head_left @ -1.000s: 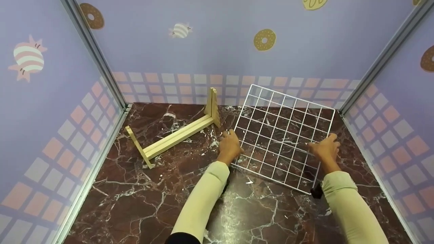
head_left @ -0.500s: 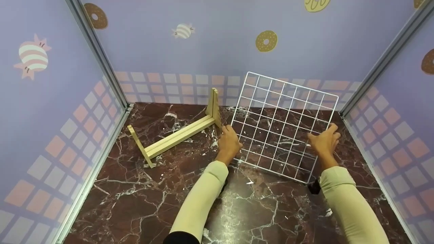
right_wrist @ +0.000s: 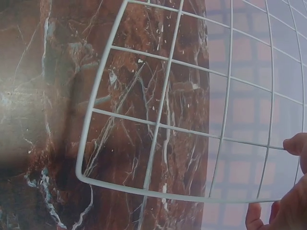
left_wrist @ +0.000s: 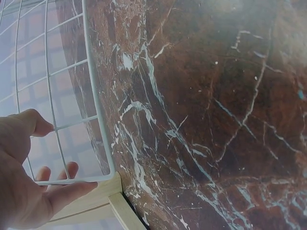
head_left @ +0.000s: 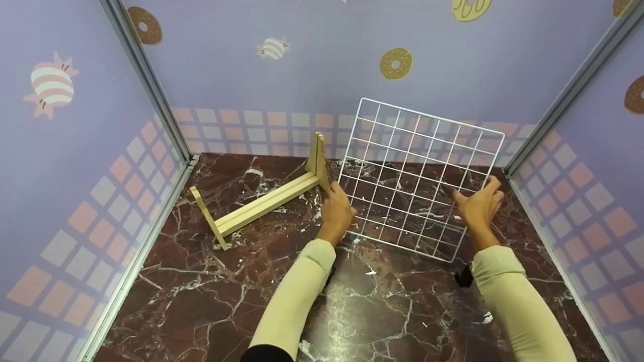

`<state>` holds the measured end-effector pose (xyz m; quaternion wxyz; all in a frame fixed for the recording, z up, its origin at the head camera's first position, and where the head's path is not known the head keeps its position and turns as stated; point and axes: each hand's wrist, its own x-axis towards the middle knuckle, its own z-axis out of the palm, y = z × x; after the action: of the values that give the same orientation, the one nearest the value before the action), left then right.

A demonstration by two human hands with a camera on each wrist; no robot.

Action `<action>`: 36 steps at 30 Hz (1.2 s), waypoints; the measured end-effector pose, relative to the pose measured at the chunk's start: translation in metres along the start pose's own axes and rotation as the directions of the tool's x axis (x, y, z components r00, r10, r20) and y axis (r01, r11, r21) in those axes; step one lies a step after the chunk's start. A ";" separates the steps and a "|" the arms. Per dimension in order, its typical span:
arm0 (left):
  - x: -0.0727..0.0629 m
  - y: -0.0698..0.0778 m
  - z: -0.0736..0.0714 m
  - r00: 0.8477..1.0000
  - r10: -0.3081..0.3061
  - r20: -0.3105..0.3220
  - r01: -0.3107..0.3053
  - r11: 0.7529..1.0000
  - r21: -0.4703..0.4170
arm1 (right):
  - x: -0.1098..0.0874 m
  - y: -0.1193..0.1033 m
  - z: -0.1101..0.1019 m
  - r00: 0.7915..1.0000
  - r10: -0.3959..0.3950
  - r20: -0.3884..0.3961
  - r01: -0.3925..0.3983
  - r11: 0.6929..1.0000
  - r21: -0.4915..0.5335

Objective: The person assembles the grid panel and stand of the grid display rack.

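Note:
A white wire grid panel (head_left: 406,190) is held up at a slant, its top edge in front of the back wall. My left hand (head_left: 337,212) grips its left side; in the left wrist view the thumb and fingers (left_wrist: 72,194) wrap the rim wire. On the opposite side my right hand (head_left: 479,205) pinches the edge, with fingertips (right_wrist: 254,215) under the rim in the right wrist view. A pale wooden stand (head_left: 269,200), a bar with an upright at each end, sits left of the panel. Its right upright is close to my left hand.
Dark red marbled floor (head_left: 201,296) with pale scraps (head_left: 371,272) lies beneath. Patterned walls (head_left: 322,60) enclose the back and both sides, with grey metal posts (head_left: 151,95) in the corners.
Both hands have lifted and tilted the grid panel, its top edge rising against the wall and its lower edge drawing away from me. The wooden stand stays put.

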<state>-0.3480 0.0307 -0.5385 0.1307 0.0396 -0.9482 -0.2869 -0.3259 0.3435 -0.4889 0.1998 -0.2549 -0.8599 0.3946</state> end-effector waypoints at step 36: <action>0.013 -0.006 -0.023 0.974 -0.063 -0.215 0.016 0.976 -0.217 | -0.005 -0.062 -0.002 0.960 -0.186 -0.207 0.228 0.952 0.203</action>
<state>-0.3543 0.0114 -0.5200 0.2331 0.0760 -0.8904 -0.3836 -0.3387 0.3068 -0.4397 0.3471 -0.1744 -0.8094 0.4405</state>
